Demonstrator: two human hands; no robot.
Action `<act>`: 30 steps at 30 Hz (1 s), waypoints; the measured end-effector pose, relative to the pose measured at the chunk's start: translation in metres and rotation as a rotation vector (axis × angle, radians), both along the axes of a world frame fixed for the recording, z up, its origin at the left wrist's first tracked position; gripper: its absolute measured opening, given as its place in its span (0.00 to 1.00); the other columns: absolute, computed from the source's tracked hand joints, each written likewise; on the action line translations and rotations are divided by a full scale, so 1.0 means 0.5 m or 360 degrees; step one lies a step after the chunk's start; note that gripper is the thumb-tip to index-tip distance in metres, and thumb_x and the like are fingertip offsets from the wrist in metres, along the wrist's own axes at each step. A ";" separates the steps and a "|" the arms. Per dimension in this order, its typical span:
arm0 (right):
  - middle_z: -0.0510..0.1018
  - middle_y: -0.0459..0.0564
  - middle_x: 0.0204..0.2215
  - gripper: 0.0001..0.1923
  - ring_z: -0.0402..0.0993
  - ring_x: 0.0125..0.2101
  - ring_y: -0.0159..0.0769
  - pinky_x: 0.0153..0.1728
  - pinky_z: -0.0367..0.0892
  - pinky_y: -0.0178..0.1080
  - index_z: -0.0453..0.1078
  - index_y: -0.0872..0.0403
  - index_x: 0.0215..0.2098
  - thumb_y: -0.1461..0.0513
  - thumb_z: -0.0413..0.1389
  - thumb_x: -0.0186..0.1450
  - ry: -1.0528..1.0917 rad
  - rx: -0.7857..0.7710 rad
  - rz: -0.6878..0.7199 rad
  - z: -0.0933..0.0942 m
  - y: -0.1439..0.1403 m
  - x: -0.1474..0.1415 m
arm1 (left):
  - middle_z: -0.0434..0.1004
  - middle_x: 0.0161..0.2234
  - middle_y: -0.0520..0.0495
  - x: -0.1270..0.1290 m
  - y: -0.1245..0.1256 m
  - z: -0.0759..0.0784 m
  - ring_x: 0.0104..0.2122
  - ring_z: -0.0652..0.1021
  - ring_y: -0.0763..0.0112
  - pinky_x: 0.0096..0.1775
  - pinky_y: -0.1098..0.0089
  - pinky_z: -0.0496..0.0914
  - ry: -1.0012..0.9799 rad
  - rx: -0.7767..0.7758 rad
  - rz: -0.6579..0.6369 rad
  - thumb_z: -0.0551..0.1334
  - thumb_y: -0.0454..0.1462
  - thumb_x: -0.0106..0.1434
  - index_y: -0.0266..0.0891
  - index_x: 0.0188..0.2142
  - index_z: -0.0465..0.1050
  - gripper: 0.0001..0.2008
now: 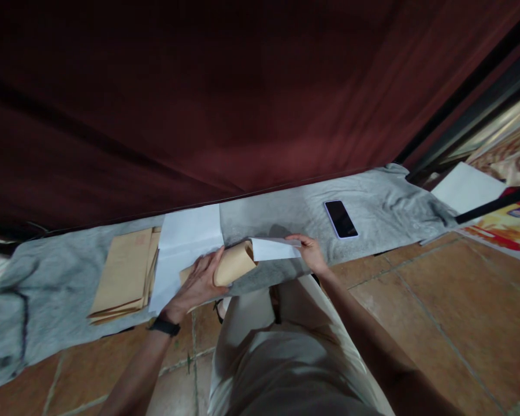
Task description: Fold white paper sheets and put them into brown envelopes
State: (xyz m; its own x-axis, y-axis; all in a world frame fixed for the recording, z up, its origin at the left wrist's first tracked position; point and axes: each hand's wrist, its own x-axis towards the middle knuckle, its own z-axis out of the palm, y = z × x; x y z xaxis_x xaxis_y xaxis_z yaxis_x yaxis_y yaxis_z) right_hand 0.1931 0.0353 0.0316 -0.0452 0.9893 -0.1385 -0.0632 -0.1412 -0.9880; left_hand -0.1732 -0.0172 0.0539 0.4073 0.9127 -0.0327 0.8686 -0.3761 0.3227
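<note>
My left hand [201, 278] is wrapped round a brown paper envelope [236, 263], whose mouth gapes toward the right. At that mouth is a folded white sheet of paper [275, 249], its left end at or just inside the opening. My right hand [309, 252] pinches the far end of this sheet between thumb and fingers. Beneath and behind my left hand lie larger white sheets [190, 228] with a fold line across them. Left of these rests a stack of brown envelopes [123, 268].
A grey cloth [281, 202] covers the narrow bench. On its right part lies a phone [341, 219] with a dark screen. Behind rises a dark red curtain-like surface [242, 115]. At far right are a white sheet [468, 188] and a colourful printed package [511, 222]. Tiled floor [407, 300] lies below.
</note>
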 end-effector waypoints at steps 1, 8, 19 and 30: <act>0.83 0.46 0.31 0.13 0.76 0.31 0.37 0.35 0.70 0.38 0.81 0.51 0.34 0.56 0.64 0.50 0.0007 -0.0008 0.0022 -0.001 -0.001 -0.002 | 0.62 0.65 0.38 0.000 0.000 0.000 0.62 0.66 0.46 0.62 0.50 0.64 0.0003 -0.0001 -0.0002 0.72 0.45 0.53 0.47 0.74 0.33 0.60; 0.84 0.49 0.32 0.12 0.77 0.32 0.40 0.35 0.70 0.39 0.81 0.51 0.32 0.55 0.63 0.52 -0.0091 0.0021 0.0204 -0.010 0.005 -0.008 | 0.61 0.64 0.37 0.006 -0.006 0.006 0.64 0.64 0.46 0.64 0.48 0.60 0.0036 0.0006 -0.0017 0.71 0.44 0.54 0.46 0.74 0.31 0.60; 0.72 0.45 0.20 0.10 0.64 0.23 0.32 0.27 0.61 0.37 0.73 0.55 0.26 0.58 0.57 0.61 -0.0424 -0.0026 0.0234 -0.017 0.017 -0.030 | 0.60 0.65 0.34 0.015 0.000 0.007 0.66 0.62 0.45 0.68 0.41 0.47 0.0206 0.0193 -0.0129 0.69 0.45 0.55 0.42 0.73 0.36 0.56; 0.78 0.47 0.31 0.13 0.72 0.33 0.36 0.40 0.68 0.39 0.74 0.52 0.33 0.53 0.53 0.66 -0.0495 0.0111 0.0071 -0.020 -0.030 -0.119 | 0.60 0.66 0.32 0.047 0.004 0.020 0.67 0.60 0.42 0.67 0.38 0.47 0.0221 0.0267 -0.0112 0.68 0.44 0.57 0.40 0.73 0.40 0.52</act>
